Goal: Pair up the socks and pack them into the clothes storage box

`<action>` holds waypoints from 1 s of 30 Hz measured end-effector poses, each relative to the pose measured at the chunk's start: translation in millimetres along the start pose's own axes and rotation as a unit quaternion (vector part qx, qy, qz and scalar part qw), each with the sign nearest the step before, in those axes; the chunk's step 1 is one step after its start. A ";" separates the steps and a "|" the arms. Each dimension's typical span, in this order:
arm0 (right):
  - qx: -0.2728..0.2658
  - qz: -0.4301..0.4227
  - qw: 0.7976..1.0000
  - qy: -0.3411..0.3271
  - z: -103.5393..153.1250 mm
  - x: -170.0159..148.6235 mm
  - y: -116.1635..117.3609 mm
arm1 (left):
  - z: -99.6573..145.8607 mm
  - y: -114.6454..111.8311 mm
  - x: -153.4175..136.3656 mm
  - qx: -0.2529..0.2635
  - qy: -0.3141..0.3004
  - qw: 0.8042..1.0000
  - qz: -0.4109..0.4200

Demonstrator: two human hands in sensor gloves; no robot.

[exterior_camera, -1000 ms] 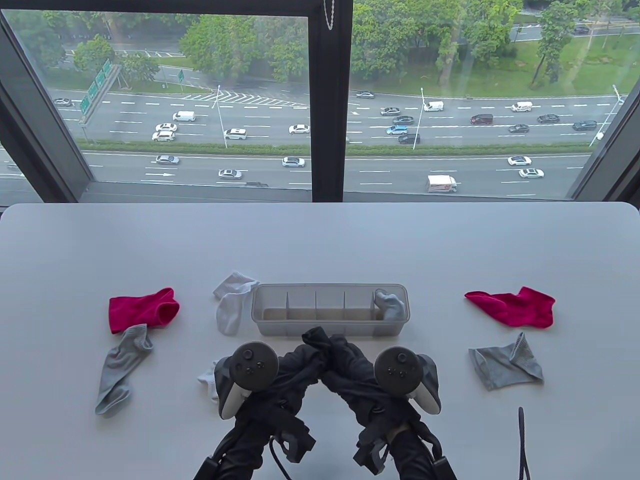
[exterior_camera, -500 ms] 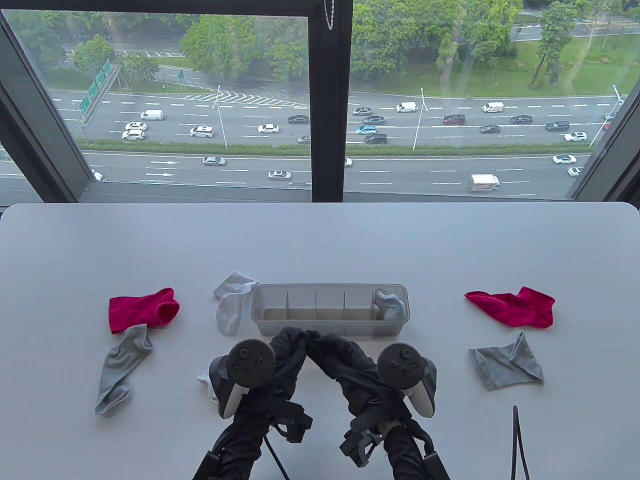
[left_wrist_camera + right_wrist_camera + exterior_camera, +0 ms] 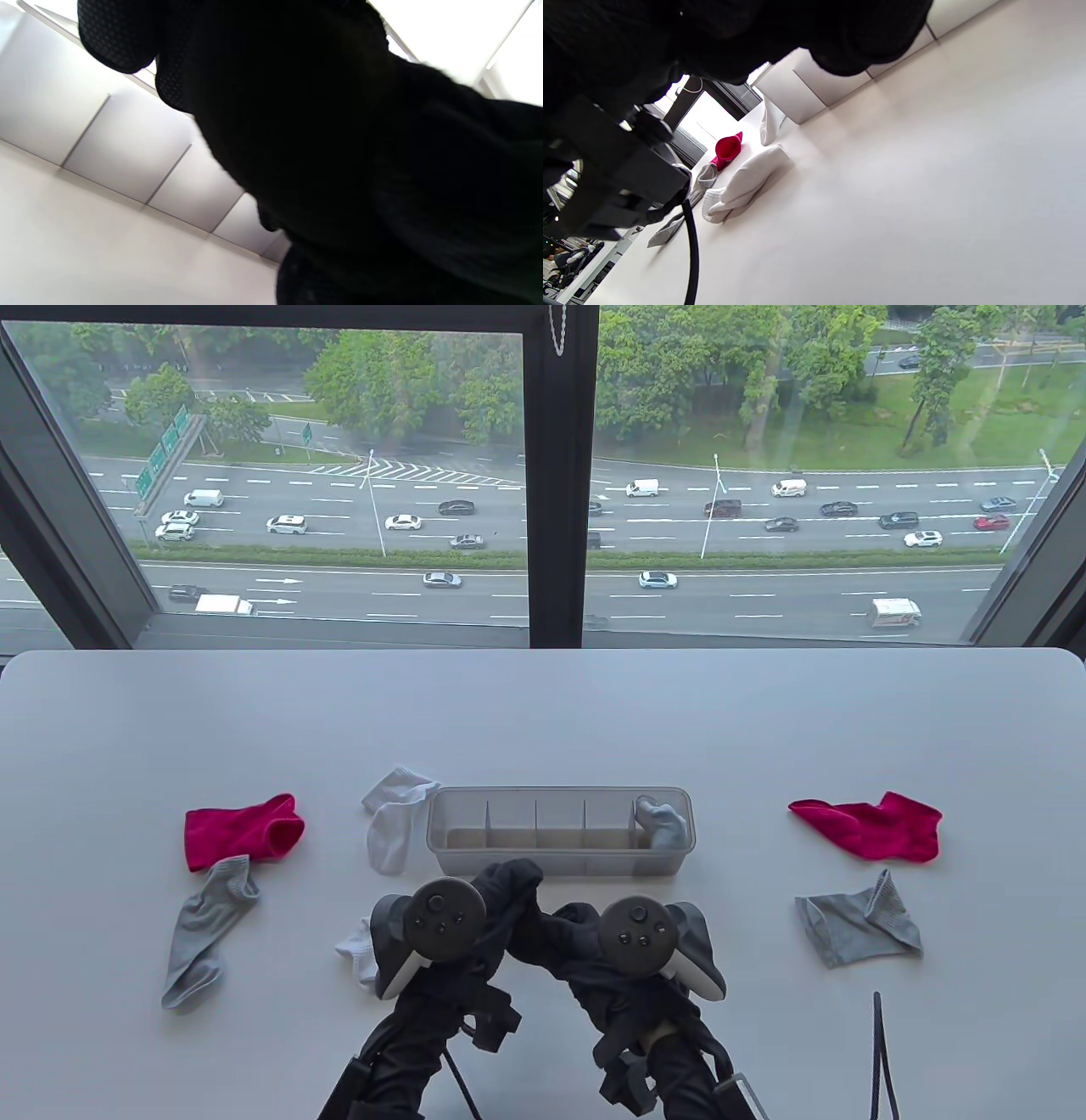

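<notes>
One grey bundle (image 3: 662,823) already sits in the rightmost compartment of the storage box (image 3: 560,861); the other compartments look empty. Your left hand (image 3: 475,920) and right hand (image 3: 585,937) meet just in front of the box at 6 o'clock, both bunched on a black sock pair (image 3: 513,886), probably mid-fold; exact finger positions can't be told, black on black. Still loose: red sock (image 3: 242,827) and grey sock (image 3: 204,929) at 9 o'clock, red sock (image 3: 874,827) and grey sock (image 3: 857,929) at 3, white sock (image 3: 392,819) left of the box, another white sock (image 3: 355,946) by your left wrist. Roughly a quarter done, I'd judge.
</notes>
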State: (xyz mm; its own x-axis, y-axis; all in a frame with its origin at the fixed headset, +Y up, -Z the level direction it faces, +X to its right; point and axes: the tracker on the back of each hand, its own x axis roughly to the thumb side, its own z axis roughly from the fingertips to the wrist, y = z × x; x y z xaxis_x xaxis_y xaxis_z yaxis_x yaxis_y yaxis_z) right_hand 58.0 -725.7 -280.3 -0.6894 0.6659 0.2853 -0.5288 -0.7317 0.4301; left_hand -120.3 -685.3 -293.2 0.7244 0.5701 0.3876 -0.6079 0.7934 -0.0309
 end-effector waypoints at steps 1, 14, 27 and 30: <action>-0.001 0.005 1.000 0.004 -0.5 -1.0 0.0 | 1.4 -1.3 2.9 0.000 -0.008 1.000 -0.010; -0.156 -0.256 0.954 -0.021 15.4 -21.7 -23.3 | 9.0 -18.3 -8.6 -0.049 0.098 0.969 0.221; -0.287 -0.065 0.956 0.009 25.2 -15.1 -30.0 | 5.1 -35.2 1.7 -0.188 0.055 0.942 0.272; -0.251 -0.141 0.958 0.006 21.3 -17.5 -26.5 | 7.3 -31.5 -2.0 -0.108 0.073 0.946 0.297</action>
State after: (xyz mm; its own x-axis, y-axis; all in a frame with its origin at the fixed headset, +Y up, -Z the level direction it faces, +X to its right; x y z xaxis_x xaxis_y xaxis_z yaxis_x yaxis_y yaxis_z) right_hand 94.5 -714.8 -278.5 -0.4882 0.8476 0.2079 -0.8640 -0.5030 0.0217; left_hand -104.9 -713.0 -286.3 0.3222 0.9401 0.1112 -0.8526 0.3392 -0.3975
